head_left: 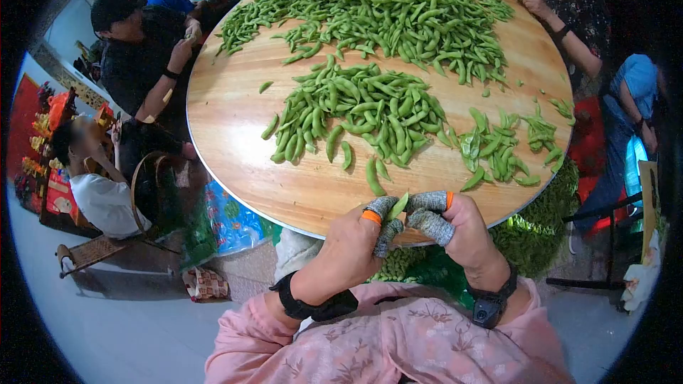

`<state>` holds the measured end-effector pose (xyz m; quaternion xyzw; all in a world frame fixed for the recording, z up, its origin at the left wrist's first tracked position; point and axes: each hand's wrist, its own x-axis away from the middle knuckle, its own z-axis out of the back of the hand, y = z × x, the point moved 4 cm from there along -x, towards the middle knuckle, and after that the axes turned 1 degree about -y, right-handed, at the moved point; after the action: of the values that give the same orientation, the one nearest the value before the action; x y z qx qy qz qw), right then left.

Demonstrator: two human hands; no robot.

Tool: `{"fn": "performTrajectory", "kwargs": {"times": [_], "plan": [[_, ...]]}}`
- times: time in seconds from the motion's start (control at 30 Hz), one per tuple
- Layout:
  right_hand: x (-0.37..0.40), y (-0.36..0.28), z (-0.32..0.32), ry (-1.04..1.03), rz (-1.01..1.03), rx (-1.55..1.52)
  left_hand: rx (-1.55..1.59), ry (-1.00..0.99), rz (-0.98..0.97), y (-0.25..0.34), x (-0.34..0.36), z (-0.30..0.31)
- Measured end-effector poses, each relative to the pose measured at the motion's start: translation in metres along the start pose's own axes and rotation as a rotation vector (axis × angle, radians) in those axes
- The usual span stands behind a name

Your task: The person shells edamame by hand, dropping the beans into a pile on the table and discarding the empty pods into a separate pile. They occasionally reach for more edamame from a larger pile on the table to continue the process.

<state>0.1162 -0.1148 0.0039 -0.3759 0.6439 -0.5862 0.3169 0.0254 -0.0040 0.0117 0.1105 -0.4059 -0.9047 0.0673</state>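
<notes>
Both my hands meet at the near edge of the round wooden table (235,128), with grey knitted covers banded in orange on some fingers. My left hand (354,240) pinches a green soybean pod (399,206) between thumb and finger. Close against the pod's other side, my right hand (461,231) has its covered fingers pressed together; whether they grip the pod too is hard to see. Just beyond lie a loose pod (374,176) and a small heap of pods (363,103). A flatter group of pods (498,148) lies to the right.
A large mound of soybean pods (384,11) covers the table's far side. People sit around: one in black (131,57) at left, another in a dark patterned top (578,18) at right. Green pods or stalks (533,231) fill the floor by the right rim. A bamboo chair (107,250) stands left.
</notes>
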Motion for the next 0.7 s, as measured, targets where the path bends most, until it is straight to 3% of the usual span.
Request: {"fn": "performTrajectory", "kwargs": {"times": [0.13,0.3,0.7], "plan": [[0.003,0.005,-0.002,-0.019,-0.09,-0.14,-0.187,0.034,-0.111,0.002,0.003,-0.001],[0.003,0.007,-0.004,-0.027,-0.102,-0.28,-0.293,0.038,-0.108,0.004,0.004,0.004],[0.0,0.015,-0.006,0.01,-0.105,-0.196,-0.485,0.062,-0.14,0.004,0.003,-0.001]]}}
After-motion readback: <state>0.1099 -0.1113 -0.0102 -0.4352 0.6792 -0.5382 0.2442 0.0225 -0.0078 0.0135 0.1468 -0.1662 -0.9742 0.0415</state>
